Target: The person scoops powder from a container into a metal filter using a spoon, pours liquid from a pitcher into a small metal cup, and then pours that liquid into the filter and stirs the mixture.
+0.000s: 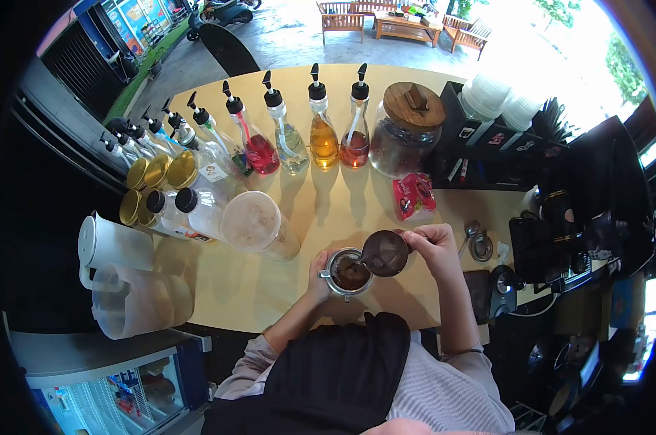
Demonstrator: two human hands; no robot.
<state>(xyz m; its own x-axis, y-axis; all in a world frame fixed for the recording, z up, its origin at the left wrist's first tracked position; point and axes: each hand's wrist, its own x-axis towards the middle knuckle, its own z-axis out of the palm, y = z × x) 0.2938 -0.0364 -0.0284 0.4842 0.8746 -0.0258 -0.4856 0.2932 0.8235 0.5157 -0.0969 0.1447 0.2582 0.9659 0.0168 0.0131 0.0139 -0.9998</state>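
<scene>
My left hand [318, 280] is closed round the side of a metal-rimmed cup [328, 262] with small tabs on its rim. Dark brown contents [351, 273] show inside it; the lower part of the cup is hidden from above. In my right hand [431, 245], closed on its handle side, a dark brown pitcher [386, 254] is tilted to the left. Its spout is over the cup's right edge, and a thin stream seems to fall into the dark contents. Just left of the cup stands a tall lidded clear container [254, 221].
Several pump bottles [324, 141] line the far edge. A wooden-lidded jar [407, 138], a red packet [415, 196] and a black organizer with cups [487, 141] stand behind. White pitcher [114, 243] and clear jug [143, 301] are left; a small strainer [480, 246] lies right.
</scene>
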